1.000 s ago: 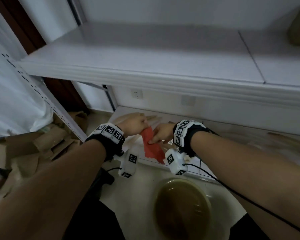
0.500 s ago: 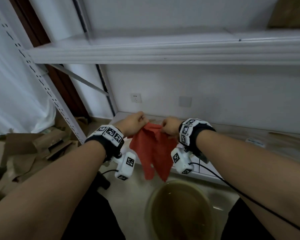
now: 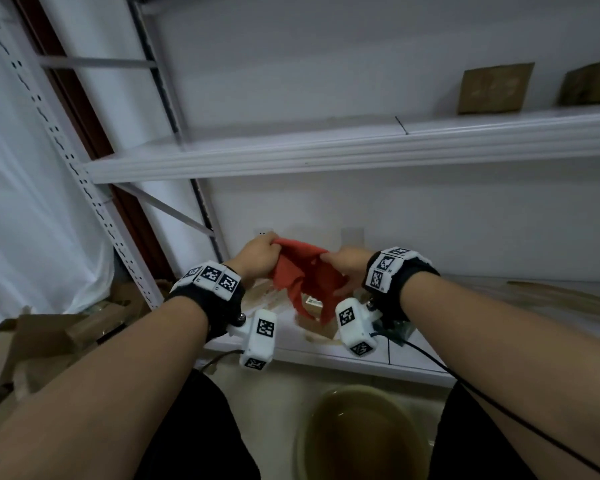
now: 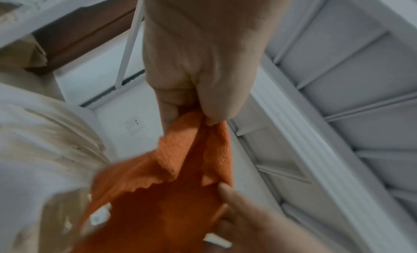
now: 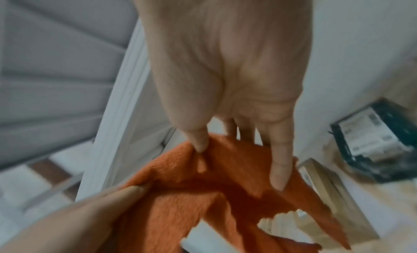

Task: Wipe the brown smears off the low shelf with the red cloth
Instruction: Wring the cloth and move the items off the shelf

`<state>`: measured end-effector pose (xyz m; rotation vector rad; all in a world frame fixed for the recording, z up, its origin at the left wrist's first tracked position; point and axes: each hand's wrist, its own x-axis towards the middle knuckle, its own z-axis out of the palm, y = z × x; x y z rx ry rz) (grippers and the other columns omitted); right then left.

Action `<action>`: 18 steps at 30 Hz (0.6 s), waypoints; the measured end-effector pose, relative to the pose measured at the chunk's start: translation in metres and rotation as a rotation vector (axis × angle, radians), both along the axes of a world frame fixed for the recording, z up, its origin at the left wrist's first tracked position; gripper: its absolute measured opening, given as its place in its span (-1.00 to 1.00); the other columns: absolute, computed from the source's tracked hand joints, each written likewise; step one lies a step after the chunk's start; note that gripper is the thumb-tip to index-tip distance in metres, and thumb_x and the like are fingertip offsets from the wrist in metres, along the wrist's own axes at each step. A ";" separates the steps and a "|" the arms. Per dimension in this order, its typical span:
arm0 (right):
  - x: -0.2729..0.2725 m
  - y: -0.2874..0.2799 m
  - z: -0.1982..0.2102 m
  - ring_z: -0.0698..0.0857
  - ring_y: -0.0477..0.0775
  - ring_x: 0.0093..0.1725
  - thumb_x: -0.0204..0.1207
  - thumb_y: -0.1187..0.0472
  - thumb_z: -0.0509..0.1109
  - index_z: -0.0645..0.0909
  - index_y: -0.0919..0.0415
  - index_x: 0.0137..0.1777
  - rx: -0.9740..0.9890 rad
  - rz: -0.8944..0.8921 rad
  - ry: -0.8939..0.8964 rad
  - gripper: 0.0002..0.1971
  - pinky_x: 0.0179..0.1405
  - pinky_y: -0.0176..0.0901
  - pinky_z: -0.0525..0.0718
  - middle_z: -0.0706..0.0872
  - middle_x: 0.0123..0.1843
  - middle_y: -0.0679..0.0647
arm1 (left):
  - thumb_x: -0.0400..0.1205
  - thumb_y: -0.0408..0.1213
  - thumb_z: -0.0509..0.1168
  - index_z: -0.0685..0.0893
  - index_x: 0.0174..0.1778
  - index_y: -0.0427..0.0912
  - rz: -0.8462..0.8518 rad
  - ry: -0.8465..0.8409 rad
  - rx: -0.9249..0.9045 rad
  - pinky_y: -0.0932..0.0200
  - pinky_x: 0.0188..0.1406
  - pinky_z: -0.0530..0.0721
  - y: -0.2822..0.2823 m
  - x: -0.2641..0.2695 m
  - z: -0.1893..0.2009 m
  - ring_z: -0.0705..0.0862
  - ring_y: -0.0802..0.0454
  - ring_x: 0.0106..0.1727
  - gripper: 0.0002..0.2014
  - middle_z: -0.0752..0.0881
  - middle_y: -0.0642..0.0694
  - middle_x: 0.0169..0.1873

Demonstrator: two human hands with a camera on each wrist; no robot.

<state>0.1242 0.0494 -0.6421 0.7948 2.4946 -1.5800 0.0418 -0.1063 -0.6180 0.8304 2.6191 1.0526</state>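
The red cloth (image 3: 303,275) hangs spread between both hands above the low white shelf (image 3: 326,351). My left hand (image 3: 258,254) grips its left top corner in a fist; the left wrist view shows that hand (image 4: 192,103) with fingers curled round the cloth (image 4: 158,194). My right hand (image 3: 343,261) pinches the right top edge; in the right wrist view its thumb and fingers (image 5: 279,167) press into the cloth (image 5: 214,185). Brown smears (image 3: 321,332) streak the shelf under and beside the cloth.
A small cardboard box (image 3: 314,304) and a dark packet (image 3: 400,329) sit on the low shelf behind the cloth. A basin of murky brown water (image 3: 364,434) stands on the floor below. An upper shelf (image 3: 326,150) overhangs. Cardboard scraps (image 3: 49,334) lie at left.
The cloth went from bunched between the hands to opened out; both hands rose and drew apart. The head view tilted up, so the upper shelf now sits higher.
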 end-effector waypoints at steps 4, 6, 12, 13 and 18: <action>0.009 -0.006 -0.001 0.64 0.18 -0.15 0.71 0.11 0.10 0.48 0.26 0.17 -0.581 -0.129 0.139 -0.76 -0.24 0.06 0.76 0.59 -0.09 0.22 | 0.69 -0.40 0.05 0.62 0.04 -0.12 -0.109 -0.147 0.177 0.01 -0.06 0.68 0.014 0.010 0.007 0.65 -0.13 -0.07 -0.76 0.68 -0.26 -0.05; 0.006 -0.002 -0.001 0.63 0.21 -0.23 0.67 0.16 0.08 0.55 0.23 -0.05 -0.736 -0.157 0.200 -0.76 -0.32 0.03 0.76 0.60 -0.17 0.22 | 0.70 -0.44 0.08 0.63 0.18 -0.16 -0.220 -0.138 0.142 0.16 -0.11 0.63 0.026 0.013 0.006 0.62 -0.02 -0.06 -0.73 0.68 -0.19 -0.03; -0.012 0.030 -0.039 0.58 0.10 -0.32 0.67 0.05 0.10 0.58 0.19 -0.10 -0.934 -0.366 0.302 -0.70 -0.30 -0.09 0.60 0.61 -0.18 0.20 | 0.58 -0.64 0.16 0.55 0.43 -0.17 -0.455 -0.265 -0.039 0.15 0.42 0.47 0.062 0.001 -0.023 0.58 0.03 0.31 -0.49 0.63 -0.12 0.33; -0.014 0.037 -0.049 0.58 0.10 -0.30 0.68 0.06 0.15 0.58 0.21 -0.06 -0.971 -0.354 0.269 -0.73 -0.35 -0.16 0.62 0.62 -0.18 0.21 | 0.56 -0.66 0.17 0.57 0.41 -0.21 -0.466 -0.298 -0.064 0.15 0.43 0.46 0.068 -0.004 -0.030 0.58 0.02 0.32 -0.49 0.63 -0.13 0.35; -0.020 0.073 -0.082 0.66 0.19 -0.04 0.65 0.24 0.25 0.54 0.25 0.18 -0.734 -0.289 -0.023 -0.83 0.06 0.04 0.69 0.69 0.06 0.28 | 0.57 -0.64 0.18 0.72 0.16 -0.37 -0.424 -0.389 -0.156 -0.01 0.38 0.60 0.093 -0.039 -0.064 0.69 -0.06 0.19 -0.67 0.76 -0.20 0.10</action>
